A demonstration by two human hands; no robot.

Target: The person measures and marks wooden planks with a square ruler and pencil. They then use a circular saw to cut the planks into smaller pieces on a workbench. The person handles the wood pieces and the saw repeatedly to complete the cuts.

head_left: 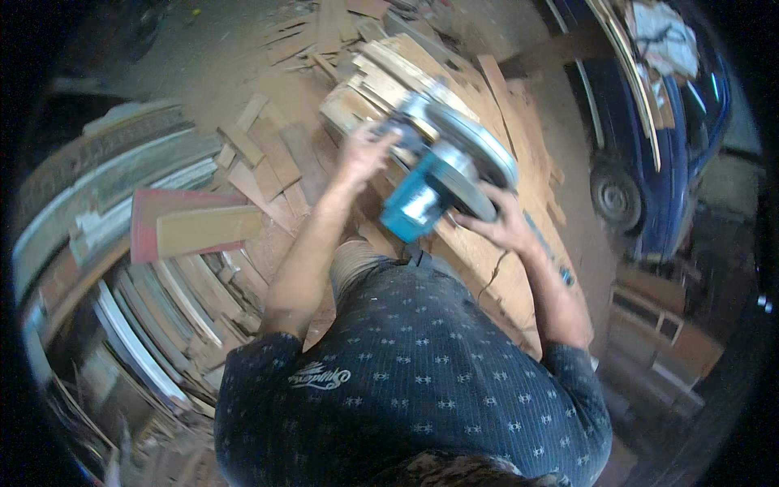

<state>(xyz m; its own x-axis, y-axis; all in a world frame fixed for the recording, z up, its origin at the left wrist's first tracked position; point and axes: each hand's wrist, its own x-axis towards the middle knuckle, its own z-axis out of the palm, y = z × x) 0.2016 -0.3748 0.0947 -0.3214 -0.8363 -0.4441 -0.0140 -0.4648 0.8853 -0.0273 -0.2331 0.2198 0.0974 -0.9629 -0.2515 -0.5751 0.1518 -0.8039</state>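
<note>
A teal circular saw (pixel 415 201) with a silver-grey guard is held up in front of me, above the wooden workbench (pixel 535 154). Motion blurs it somewhat. At its front end, my left hand (pixel 369 152) is closed on a dark part of the saw. My right hand (pixel 505 223) grips its other end, by the rounded guard, with part of the fingers hidden behind the tool. Beyond the saw, several pale wood strips (pixel 389 73) are piled on the bench. A thin dark cord (pixel 495 272) hangs below the right hand.
Stacked boards and mouldings (pixel 154 316) fill the left side, with a red-edged panel (pixel 146 223) on top. Wood offcuts (pixel 272 158) cover the floor beside the bench. A blue vehicle (pixel 661 187) stands at the right, long strips leaning by it. Blue-handled tools (pixel 565 276) lie along the bench edge.
</note>
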